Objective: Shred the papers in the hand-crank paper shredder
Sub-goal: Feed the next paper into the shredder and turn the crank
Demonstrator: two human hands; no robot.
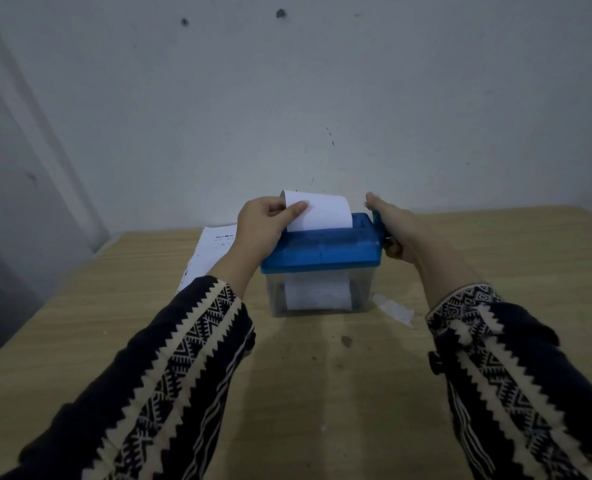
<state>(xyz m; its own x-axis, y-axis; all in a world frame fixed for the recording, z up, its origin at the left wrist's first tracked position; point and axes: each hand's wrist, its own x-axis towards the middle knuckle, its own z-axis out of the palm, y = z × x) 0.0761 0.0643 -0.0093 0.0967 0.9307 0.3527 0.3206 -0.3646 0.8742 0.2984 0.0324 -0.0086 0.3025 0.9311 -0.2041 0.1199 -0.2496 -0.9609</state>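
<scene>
The left hand (259, 223) pinches the sheet (322, 211) just above the shredder (322, 251) slot, while the right hand (395, 230) grasps the crank (377, 220).

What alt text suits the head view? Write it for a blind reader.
A left hand pinches a white sheet standing in the slot of a blue-lidded shredder while the right hand grips its crank. Printed papers lie on the wooden table at left.

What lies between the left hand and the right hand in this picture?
In the head view: the white sheet, pinched by the left hand, standing in the shredder's blue lid, whose crank the right hand grips.
</scene>
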